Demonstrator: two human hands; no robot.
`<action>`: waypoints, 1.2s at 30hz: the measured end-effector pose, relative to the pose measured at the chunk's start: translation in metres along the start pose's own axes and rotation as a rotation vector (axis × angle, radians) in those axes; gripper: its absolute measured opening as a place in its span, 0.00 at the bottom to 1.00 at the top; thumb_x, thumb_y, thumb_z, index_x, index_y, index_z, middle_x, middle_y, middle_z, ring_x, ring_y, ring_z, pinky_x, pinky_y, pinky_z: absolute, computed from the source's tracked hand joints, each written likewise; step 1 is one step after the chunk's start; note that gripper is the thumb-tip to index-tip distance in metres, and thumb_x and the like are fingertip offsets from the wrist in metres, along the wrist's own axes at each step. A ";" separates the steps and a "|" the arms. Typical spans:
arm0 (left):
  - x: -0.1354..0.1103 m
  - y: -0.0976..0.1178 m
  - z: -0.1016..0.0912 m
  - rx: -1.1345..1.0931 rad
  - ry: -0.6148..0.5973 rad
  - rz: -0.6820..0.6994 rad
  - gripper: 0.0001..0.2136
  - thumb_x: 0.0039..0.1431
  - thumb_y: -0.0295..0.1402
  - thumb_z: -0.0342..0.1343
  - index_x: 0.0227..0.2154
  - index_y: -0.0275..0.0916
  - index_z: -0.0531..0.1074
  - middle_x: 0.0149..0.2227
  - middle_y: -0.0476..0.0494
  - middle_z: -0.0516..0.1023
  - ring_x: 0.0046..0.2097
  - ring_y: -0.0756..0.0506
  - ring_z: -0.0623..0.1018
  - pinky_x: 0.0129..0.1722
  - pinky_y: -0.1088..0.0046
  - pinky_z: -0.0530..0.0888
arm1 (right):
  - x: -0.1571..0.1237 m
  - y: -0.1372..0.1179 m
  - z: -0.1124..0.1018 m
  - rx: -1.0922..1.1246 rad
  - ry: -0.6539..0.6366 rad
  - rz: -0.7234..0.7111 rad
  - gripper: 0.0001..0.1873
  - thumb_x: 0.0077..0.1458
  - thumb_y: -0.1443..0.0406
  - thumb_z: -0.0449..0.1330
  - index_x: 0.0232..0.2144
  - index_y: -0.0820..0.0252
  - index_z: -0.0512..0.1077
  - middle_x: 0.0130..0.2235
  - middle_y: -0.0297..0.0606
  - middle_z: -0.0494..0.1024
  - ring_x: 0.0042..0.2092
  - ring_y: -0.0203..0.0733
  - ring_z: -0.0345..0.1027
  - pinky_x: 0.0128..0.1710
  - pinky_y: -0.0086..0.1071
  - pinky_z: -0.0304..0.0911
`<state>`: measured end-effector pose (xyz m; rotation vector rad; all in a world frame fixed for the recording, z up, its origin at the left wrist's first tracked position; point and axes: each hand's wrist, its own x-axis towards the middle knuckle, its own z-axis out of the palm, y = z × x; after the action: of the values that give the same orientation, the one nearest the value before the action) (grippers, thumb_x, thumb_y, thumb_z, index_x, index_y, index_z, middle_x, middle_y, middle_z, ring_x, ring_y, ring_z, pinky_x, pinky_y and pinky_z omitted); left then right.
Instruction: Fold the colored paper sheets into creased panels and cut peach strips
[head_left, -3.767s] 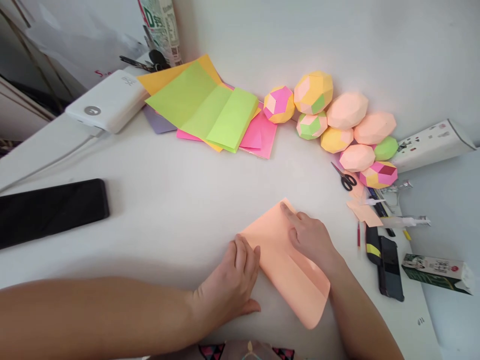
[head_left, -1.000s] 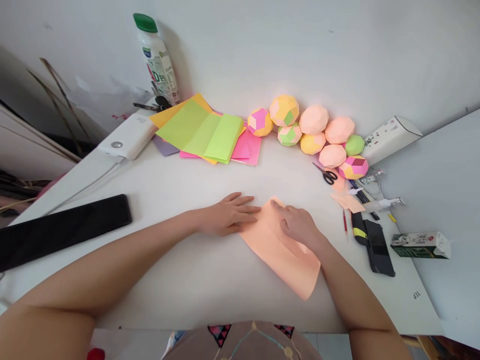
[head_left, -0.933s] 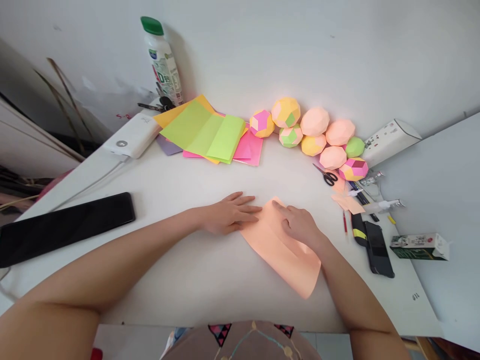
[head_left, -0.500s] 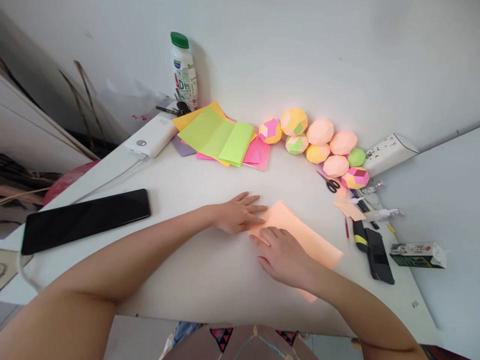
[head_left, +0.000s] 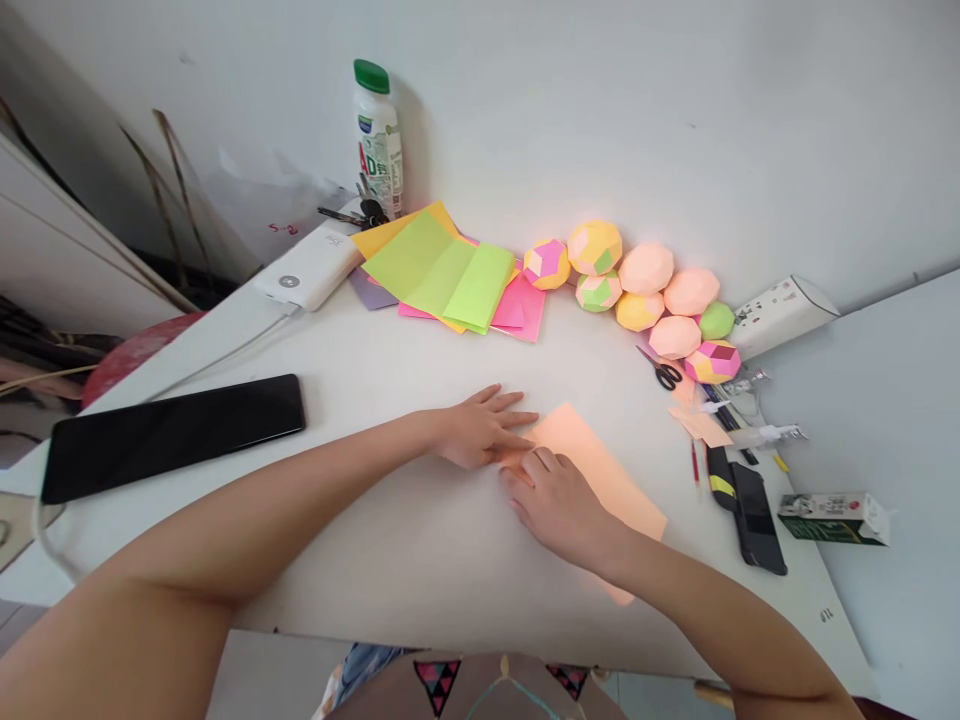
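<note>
A folded peach paper sheet (head_left: 600, 472) lies flat on the white table (head_left: 390, 400). My left hand (head_left: 480, 430) rests flat, fingers stretched out, with its fingertips on the sheet's left corner. My right hand (head_left: 559, 500) lies on the sheet's near left edge, fingers extended and pressed down on the paper, touching the left fingertips. Part of the sheet is hidden under my right hand and forearm.
A stack of coloured paper (head_left: 450, 275) and a row of paper polyhedra (head_left: 645, 295) sit at the back. Scissors (head_left: 661, 368), pens, a black device (head_left: 754, 505) and a small carton (head_left: 832, 517) lie right. A black tablet (head_left: 172, 435), power bank (head_left: 307, 268) and bottle (head_left: 377, 140) are left.
My right hand slid from the sheet's far corner back to its near left edge, beside my left fingertips. The sheet's raised flap now lies flat. My left hand stayed put.
</note>
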<state>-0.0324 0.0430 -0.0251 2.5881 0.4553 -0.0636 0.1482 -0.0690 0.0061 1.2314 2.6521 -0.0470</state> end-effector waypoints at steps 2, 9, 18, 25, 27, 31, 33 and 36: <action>0.000 -0.001 0.001 0.010 -0.009 -0.002 0.23 0.62 0.33 0.42 0.60 0.56 0.56 0.68 0.55 0.44 0.68 0.40 0.37 0.63 0.50 0.38 | -0.007 -0.002 0.003 -0.029 0.004 -0.002 0.12 0.59 0.68 0.50 0.45 0.62 0.67 0.37 0.43 0.68 0.41 0.46 0.59 0.34 0.35 0.56; -0.001 0.006 -0.005 0.076 -0.042 -0.043 0.23 0.63 0.33 0.42 0.60 0.55 0.56 0.68 0.53 0.43 0.68 0.38 0.38 0.63 0.49 0.41 | -0.029 -0.004 -0.001 -0.010 0.069 0.011 0.14 0.58 0.72 0.49 0.46 0.64 0.68 0.39 0.46 0.70 0.43 0.48 0.61 0.37 0.38 0.61; -0.007 0.085 0.058 0.693 0.122 -0.230 0.25 0.61 0.43 0.49 0.54 0.29 0.68 0.60 0.29 0.64 0.63 0.33 0.60 0.61 0.55 0.55 | -0.111 0.003 0.031 0.440 0.792 0.952 0.23 0.59 0.57 0.53 0.54 0.59 0.61 0.48 0.49 0.69 0.46 0.47 0.66 0.40 0.42 0.69; -0.031 0.140 0.084 0.947 0.077 -0.131 0.19 0.57 0.43 0.52 0.33 0.31 0.79 0.34 0.28 0.77 0.38 0.33 0.74 0.36 0.54 0.66 | -0.098 -0.006 0.053 0.816 0.712 1.049 0.24 0.57 0.55 0.54 0.52 0.61 0.65 0.43 0.45 0.75 0.40 0.43 0.70 0.33 0.34 0.69; -0.027 0.137 0.078 0.927 0.057 -0.065 0.15 0.58 0.39 0.52 0.25 0.35 0.78 0.25 0.35 0.74 0.30 0.38 0.72 0.29 0.59 0.64 | -0.096 -0.007 0.052 0.796 0.699 1.033 0.22 0.57 0.57 0.54 0.52 0.60 0.66 0.42 0.43 0.76 0.40 0.43 0.71 0.34 0.34 0.69; -0.013 0.118 0.076 0.840 0.159 0.066 0.17 0.59 0.38 0.52 0.16 0.39 0.69 0.18 0.44 0.65 0.23 0.44 0.65 0.23 0.65 0.59 | -0.097 -0.010 0.056 0.607 0.686 0.985 0.19 0.58 0.62 0.53 0.51 0.61 0.67 0.41 0.42 0.76 0.40 0.43 0.71 0.36 0.35 0.68; -0.008 0.110 0.078 0.813 0.229 0.077 0.18 0.59 0.39 0.51 0.15 0.40 0.66 0.17 0.45 0.63 0.22 0.44 0.65 0.22 0.65 0.58 | -0.097 -0.011 0.059 0.491 0.652 0.963 0.17 0.59 0.64 0.51 0.49 0.63 0.69 0.34 0.40 0.75 0.34 0.40 0.69 0.33 0.33 0.66; -0.004 0.104 0.078 0.747 0.293 0.070 0.19 0.60 0.40 0.50 0.15 0.40 0.64 0.17 0.47 0.62 0.22 0.45 0.64 0.23 0.65 0.57 | -0.094 -0.013 0.062 0.358 0.607 0.937 0.16 0.60 0.66 0.49 0.46 0.65 0.71 0.29 0.37 0.70 0.28 0.37 0.65 0.27 0.30 0.61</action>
<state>0.0009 -0.0813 -0.0434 3.3687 0.5156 0.2140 0.2084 -0.1552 -0.0354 2.8571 2.2042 0.0088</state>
